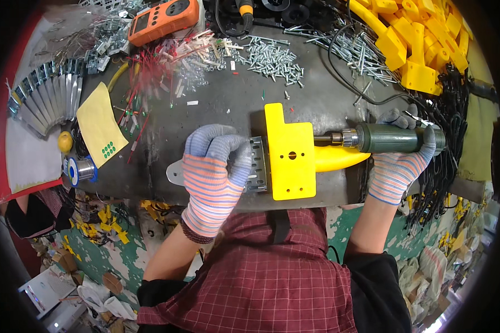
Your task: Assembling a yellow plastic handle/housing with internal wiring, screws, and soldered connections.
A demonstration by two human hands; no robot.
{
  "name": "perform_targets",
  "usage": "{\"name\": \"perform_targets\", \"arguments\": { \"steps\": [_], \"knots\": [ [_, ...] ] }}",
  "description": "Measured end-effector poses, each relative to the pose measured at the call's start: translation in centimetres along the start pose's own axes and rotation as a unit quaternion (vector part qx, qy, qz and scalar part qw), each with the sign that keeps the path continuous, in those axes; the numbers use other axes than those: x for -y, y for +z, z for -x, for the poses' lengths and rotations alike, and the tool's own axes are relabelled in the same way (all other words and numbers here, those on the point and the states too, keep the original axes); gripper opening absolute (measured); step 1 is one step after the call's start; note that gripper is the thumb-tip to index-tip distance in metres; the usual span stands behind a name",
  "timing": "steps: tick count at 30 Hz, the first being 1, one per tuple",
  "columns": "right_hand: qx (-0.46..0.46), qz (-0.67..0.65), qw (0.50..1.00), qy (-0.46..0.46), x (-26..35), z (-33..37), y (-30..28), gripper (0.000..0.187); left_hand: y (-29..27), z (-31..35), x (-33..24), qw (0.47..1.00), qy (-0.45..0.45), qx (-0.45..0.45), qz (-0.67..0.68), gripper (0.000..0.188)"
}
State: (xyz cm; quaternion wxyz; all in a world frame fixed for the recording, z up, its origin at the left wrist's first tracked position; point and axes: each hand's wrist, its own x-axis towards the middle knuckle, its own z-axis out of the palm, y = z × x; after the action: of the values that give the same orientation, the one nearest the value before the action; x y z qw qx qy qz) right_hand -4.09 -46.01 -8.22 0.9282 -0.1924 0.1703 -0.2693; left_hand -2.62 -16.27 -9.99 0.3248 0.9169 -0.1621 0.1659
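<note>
The yellow plastic part [294, 175] sits on the tabletop [216, 111], broad flat face up, showing 1 larger hole and 4 small ones, a tab at its far left corner and a curved handle reaching right. Just left of it lies a slotted silver metal plate [256, 166], partly hidden. The dark green cylindrical power screwdriver [386, 138] lies sideways, its metal shaft pointing left toward the yellow part's edge.

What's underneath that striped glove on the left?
Around the left hand, a perforated metal plate shows to its right and a rounded metal tab to its left. The hand hides whatever lies between them.
</note>
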Motion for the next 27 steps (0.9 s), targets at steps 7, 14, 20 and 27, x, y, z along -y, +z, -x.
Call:
{"name": "perform_targets", "arguments": {
  "steps": [7,14,20,27],
  "knots": [
    [-0.005,-0.028,1.0,0.006,0.3,0.1,-0.2,0.036,0.8,0.7,0.3,0.998,0.028,0.004,-0.052,0.015],
    [0.004,-0.034,0.999,-0.004,0.1,-0.1,-0.3,0.037,0.4,-0.1,0.8,0.996,0.077,0.021,0.025,0.017],
    [0.052,-0.06,0.997,-0.001,-0.1,0.0,-0.4,0.038,0.4,-0.3,0.6,0.995,0.089,0.027,0.037,0.017],
    [0.05,-0.074,0.996,-0.002,-0.2,-0.2,-0.7,0.045,0.4,0.6,0.9,0.997,0.041,0.056,0.03,0.03]
  ]
}}
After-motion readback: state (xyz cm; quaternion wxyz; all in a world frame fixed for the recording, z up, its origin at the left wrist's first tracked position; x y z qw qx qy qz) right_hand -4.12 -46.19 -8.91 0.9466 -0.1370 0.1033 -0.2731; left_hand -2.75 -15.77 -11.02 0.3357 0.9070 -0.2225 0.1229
